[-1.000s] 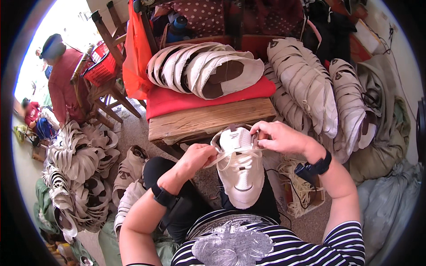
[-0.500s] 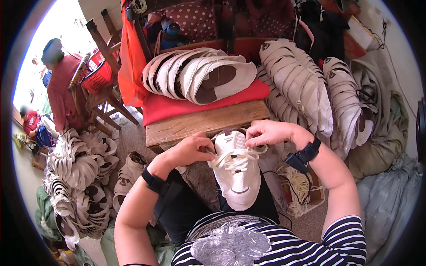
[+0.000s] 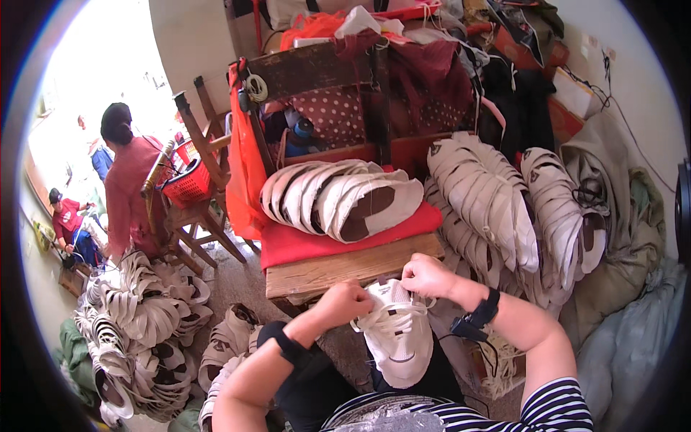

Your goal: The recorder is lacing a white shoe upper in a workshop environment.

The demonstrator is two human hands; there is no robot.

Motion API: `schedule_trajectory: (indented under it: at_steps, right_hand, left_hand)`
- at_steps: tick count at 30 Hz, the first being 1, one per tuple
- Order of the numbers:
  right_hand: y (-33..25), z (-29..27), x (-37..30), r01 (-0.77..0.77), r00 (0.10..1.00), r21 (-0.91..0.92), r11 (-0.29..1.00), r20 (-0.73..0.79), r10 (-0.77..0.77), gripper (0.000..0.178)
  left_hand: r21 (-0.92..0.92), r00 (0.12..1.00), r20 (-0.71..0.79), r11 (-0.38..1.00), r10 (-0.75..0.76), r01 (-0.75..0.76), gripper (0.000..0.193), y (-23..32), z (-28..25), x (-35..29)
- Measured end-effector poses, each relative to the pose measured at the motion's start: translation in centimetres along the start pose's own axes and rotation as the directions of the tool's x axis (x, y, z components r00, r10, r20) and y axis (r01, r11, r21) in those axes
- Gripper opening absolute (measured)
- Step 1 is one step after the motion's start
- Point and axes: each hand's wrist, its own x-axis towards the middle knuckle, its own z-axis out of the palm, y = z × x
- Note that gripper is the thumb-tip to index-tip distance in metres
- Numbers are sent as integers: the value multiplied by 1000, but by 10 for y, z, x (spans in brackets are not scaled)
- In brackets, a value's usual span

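A white shoe upper [image 3: 400, 356] with a mesh front lies over my lap, toe towards me, at the front edge of a wooden bench. A white shoelace [image 3: 392, 318] crosses its middle in several rows, with small loops hanging at both sides. My left hand [image 3: 348, 302] is closed at the shoe's left edge, fingertips pinching the lace there. On the other side my right hand [image 3: 430, 277] is closed in a pinch on the lace by the upper eyelets, beside the tongue. The fingers partly hide the lace ends.
Nested shoe uppers [image 3: 338, 198] rest on a red cloth [image 3: 317, 248] over the wooden bench [image 3: 345, 270]. More stacks [image 3: 486, 198] stand at right, and piles [image 3: 144, 309] at left. A box of laces [image 3: 504, 363] sits low right. Two people [image 3: 131, 180] are at far left.
The view has tilted up, so the scene sits lower in the picture. Both hands stay at the shoe's top; my left fingers have closed more tightly at its edge.
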Motion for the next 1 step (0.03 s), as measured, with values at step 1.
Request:
schedule_trajectory:
  at_steps: [1]
  right_hand:
    - [-14, -4, 1, -48, 999, 38, 998, -23, 49, 25]
  left_hand:
    - [80, 994, -105, 996, 37, -29, 22, 7, 6, 0]
